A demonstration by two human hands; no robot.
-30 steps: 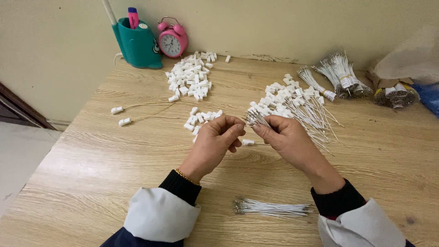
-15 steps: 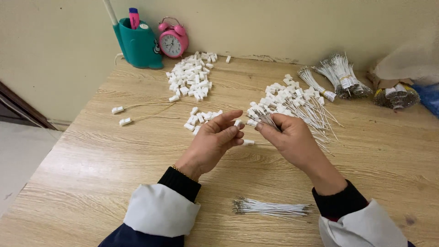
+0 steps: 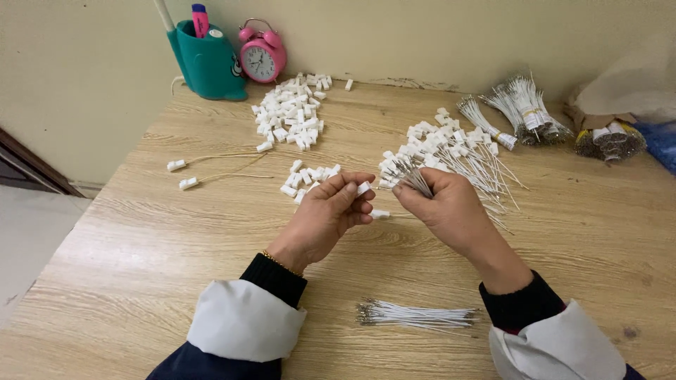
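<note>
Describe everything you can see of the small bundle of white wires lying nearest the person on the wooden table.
The small bundle of thin white wires lies flat and roughly crosswise on the light wooden table, between the two sleeves. Bare metallic tips cluster at its left end; the strands fan slightly. Nothing touches it but the tabletop; both hands work above, farther away.

Soft, even indoor light falls from above me; my hands cast only faint shadows on the desk (image 3: 141, 281). No glare. The view is sharp at centre, with slight wide-angle bending toward the edges.
</note>
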